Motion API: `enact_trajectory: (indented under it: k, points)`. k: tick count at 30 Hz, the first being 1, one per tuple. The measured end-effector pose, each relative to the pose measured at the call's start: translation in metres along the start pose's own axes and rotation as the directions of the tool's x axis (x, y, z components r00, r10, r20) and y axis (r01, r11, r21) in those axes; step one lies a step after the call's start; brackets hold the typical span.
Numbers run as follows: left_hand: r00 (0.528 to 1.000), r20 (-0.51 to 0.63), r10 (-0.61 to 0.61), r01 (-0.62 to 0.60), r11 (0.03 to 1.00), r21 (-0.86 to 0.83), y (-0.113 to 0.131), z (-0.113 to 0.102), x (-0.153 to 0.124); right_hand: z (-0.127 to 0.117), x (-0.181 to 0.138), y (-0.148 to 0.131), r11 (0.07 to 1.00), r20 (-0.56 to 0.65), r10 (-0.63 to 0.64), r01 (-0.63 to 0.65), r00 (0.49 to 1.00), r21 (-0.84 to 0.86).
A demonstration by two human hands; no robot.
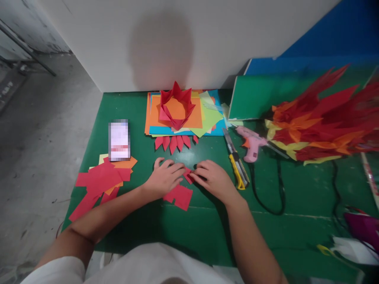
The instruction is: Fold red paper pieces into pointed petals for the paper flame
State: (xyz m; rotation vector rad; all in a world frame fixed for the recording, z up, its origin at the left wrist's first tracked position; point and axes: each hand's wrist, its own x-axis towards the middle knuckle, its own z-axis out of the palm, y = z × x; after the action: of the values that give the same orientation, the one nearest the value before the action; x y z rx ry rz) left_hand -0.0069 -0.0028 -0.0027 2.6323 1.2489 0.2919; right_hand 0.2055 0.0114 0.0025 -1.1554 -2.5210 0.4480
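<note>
My left hand [164, 177] and my right hand [211, 178] lie side by side on the green table [207, 228], fingertips meeting on a small red paper piece [187, 175] that they press flat between them. Under my left hand lie more red paper squares [180, 196]. Just beyond the hands sits a row of several folded red paper petals [175, 142]. Farther back, a red paper crown-shaped flower [176, 105] rests on a stack of coloured paper sheets [189, 118].
Red and orange paper scraps [99, 182] and a phone [119, 140] lie at the left. A yellow utility knife [237, 159] and a pink glue gun [251, 144] with black cord lie at the right. A large red-orange paper flower [322, 118] fills the far right.
</note>
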Motion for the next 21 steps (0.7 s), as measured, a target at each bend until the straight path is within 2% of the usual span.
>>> enact_trajectory:
  k: [10,15,21]
  points:
    - [0.999,-0.040,0.023,-0.019,0.995,0.095,0.0021,0.0015,-0.0008,-0.0053,-0.0033,0.0066,0.994,-0.033,-0.005,0.002,0.999,-0.106]
    - [0.998,-0.051,0.033,-0.030,0.998,0.055,0.0015,0.0006,-0.0004,-0.0024,-0.0011,0.0055,0.983,-0.063,0.017,-0.028,0.998,-0.182]
    - [0.998,-0.018,0.059,-0.059,0.998,0.037,-0.0005,0.0016,-0.0019,0.0039,0.0013,0.0013,0.985,-0.012,0.058,-0.059,0.998,-0.161]
